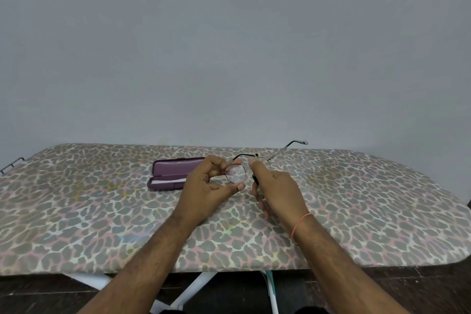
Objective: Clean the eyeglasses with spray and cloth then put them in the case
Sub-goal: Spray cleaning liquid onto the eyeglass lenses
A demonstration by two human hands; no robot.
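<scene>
Eyeglasses (pixel 238 173) held above the counter's (pixel 102 211) middle, toward its far edge, both temples unfolded and pointing away. Left hand (pixel 207 190) pinches the frame at the left lens; lens looks speckled, wet or smudged. Right hand (pixel 276 191) grips a small dark object (pixel 255 179), possibly the spray, index finger at the bridge. Purple case (pixel 173 173) lies open just left of the hands, partly hidden behind the left hand. Counter cover leopard-patterned.

Plain grey-blue wall (pixel 229 46) fills upper half, no marks, flat even light. Below it an ironing board as worktop (pixel 102 224) w/ leopard-print cover in grey, pink & cream; metal rack (pixel 11 163) at far left end. White legs (pixel 188 290) under it, dark wood floor (pixel 38 296) beneath.
</scene>
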